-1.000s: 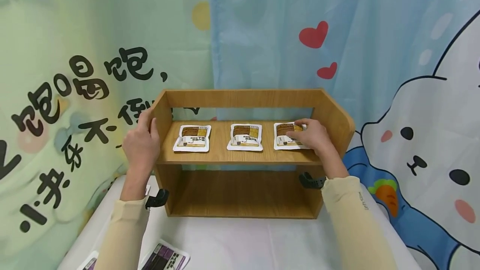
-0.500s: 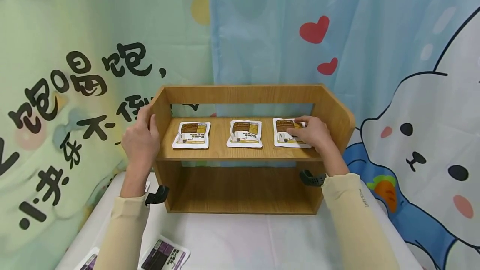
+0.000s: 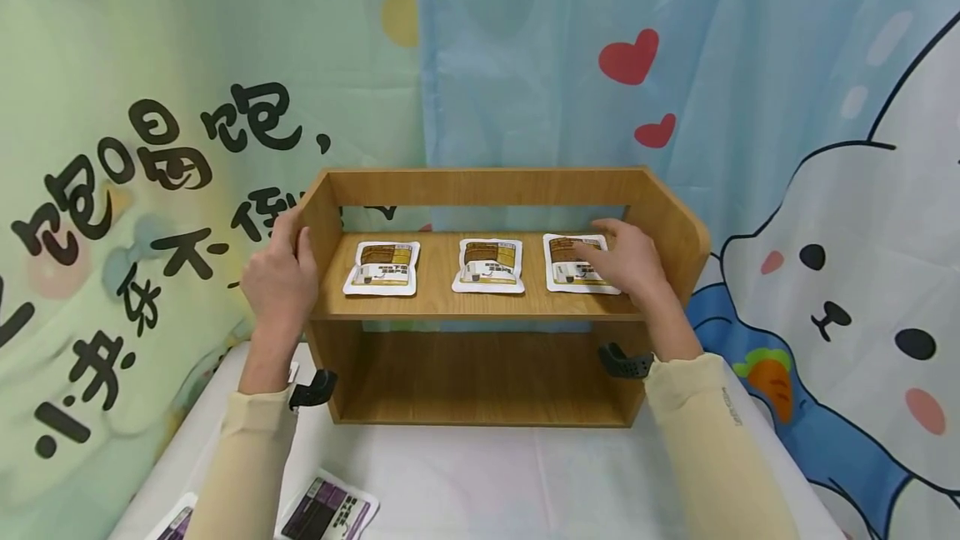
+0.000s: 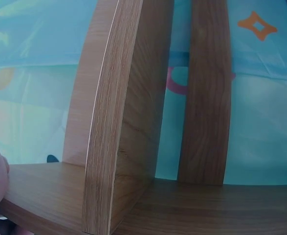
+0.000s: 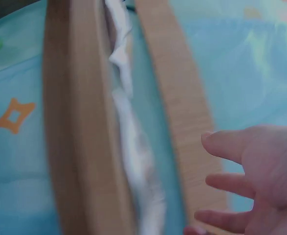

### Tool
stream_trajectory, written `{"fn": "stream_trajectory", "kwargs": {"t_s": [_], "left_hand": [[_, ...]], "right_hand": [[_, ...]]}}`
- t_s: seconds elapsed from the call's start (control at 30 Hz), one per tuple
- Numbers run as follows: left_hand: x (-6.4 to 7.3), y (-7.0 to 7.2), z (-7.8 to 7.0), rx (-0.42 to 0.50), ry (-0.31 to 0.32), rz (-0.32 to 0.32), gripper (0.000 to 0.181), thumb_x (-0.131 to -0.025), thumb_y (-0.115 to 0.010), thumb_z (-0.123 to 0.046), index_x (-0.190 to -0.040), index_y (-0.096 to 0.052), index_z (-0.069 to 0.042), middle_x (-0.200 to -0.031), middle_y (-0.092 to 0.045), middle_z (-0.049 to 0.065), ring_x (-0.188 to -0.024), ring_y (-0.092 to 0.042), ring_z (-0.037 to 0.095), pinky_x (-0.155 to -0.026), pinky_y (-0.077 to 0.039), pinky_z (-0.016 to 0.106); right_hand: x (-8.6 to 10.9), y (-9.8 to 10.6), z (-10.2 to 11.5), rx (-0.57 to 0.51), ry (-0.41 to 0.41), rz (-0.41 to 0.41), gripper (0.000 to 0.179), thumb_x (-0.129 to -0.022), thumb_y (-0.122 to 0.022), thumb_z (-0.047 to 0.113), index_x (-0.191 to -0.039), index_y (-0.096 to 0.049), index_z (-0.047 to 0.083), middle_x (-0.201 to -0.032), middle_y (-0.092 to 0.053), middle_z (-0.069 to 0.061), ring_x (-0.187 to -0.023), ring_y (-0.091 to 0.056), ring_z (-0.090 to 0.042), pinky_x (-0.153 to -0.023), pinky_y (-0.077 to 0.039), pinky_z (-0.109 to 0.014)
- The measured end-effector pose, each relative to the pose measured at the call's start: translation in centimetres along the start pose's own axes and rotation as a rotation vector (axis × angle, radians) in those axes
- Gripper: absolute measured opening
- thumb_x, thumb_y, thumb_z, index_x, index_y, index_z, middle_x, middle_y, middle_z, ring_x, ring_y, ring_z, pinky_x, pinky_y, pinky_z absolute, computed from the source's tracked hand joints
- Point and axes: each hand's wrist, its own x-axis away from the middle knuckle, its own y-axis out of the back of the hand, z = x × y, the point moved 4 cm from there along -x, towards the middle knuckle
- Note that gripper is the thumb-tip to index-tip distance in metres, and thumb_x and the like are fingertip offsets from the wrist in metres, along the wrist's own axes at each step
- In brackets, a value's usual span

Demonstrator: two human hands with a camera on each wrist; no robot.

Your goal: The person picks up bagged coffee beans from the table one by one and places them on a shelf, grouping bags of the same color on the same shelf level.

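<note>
A two-level wooden shelf stands on the white-covered table. Along its upper board lie three flat white packets with brown and yellow print: a left packet, a middle packet and a right packet. My left hand grips the shelf's left side panel; in the left wrist view just an edge of that hand shows by the wood. Over the right packet hovers my right hand, thumb and fingers parted. The right wrist view shows those fingers spread and holding nothing, apart from the packets' white edges.
Purple-and-black printed packets lie at the table's front left, one beside my left sleeve and another partly cut off. A printed curtain hangs close behind the shelf. The lower compartment is open at the front.
My right fingers have let go of the right packet and lifted a little; it lies slightly further left. My left hand stays on the side panel. The head view has tilted slightly.
</note>
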Motion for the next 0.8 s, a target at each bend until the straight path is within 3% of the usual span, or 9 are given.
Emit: {"fn": "stream_trajectory", "kwargs": {"t_s": [0.2, 0.33, 0.53, 0.67, 0.8], "left_hand": [[0.1, 0.2, 0.0, -0.004, 0.011, 0.0, 0.03, -0.101, -0.052, -0.025, -0.128, -0.059, -0.013, -0.095, -0.07, 0.02, -0.054, -0.058, 0.039, -0.043, -0.038, 0.046], [0.1, 0.3, -0.1, -0.002, 0.008, -0.004, 0.03, -0.101, -0.052, -0.025, -0.128, -0.059, -0.013, -0.092, -0.07, 0.02, -0.053, -0.057, 0.038, -0.043, -0.037, 0.045], [0.1, 0.2, -0.1, 0.007, 0.013, 0.007, 0.03, -0.102, -0.051, -0.025, -0.128, -0.059, -0.012, -0.093, -0.07, 0.021, -0.054, -0.057, 0.038, -0.044, -0.038, 0.045], [0.3, 0.2, -0.1, 0.006, 0.02, 0.011, 0.03, -0.101, -0.051, -0.024, -0.127, -0.059, -0.011, -0.092, -0.07, 0.021, -0.053, -0.057, 0.037, -0.044, -0.038, 0.044], [0.1, 0.2, -0.2, 0.011, 0.008, 0.004, 0.03, -0.102, -0.051, -0.024, -0.127, -0.059, -0.011, -0.092, -0.07, 0.021, -0.053, -0.056, 0.036, -0.044, -0.037, 0.044]], "right_hand": [[2.3, 3.2, 3.4, 0.094, 0.159, -0.294, 0.042, -0.094, -0.062, 0.03, -0.128, -0.06, 0.005, -0.132, -0.054, -0.02, -0.122, -0.046, -0.038, -0.097, -0.033, -0.057], [3.2, 5.2, 3.7, 0.154, 0.187, -0.486, 0.037, -0.094, -0.062, 0.028, -0.123, -0.065, 0.006, -0.128, -0.058, -0.018, -0.121, -0.049, -0.037, -0.096, -0.026, -0.06], [3.8, 6.6, 1.2, 0.042, 0.158, -0.662, 0.038, -0.092, -0.063, 0.022, -0.126, -0.064, 0.006, -0.131, -0.059, -0.015, -0.125, -0.047, -0.032, -0.101, -0.022, -0.057], [4.1, 6.0, -1.0, -0.058, 0.157, -0.732, 0.043, -0.091, -0.064, 0.022, -0.131, -0.06, 0.007, -0.136, -0.055, -0.012, -0.129, -0.044, -0.027, -0.107, -0.026, -0.049], [4.0, 4.9, -3.0, -0.098, 0.179, -0.781, 0.047, -0.091, -0.065, 0.023, -0.136, -0.056, 0.01, -0.135, -0.055, -0.01, -0.124, -0.048, -0.027, -0.103, -0.036, -0.046]]}}
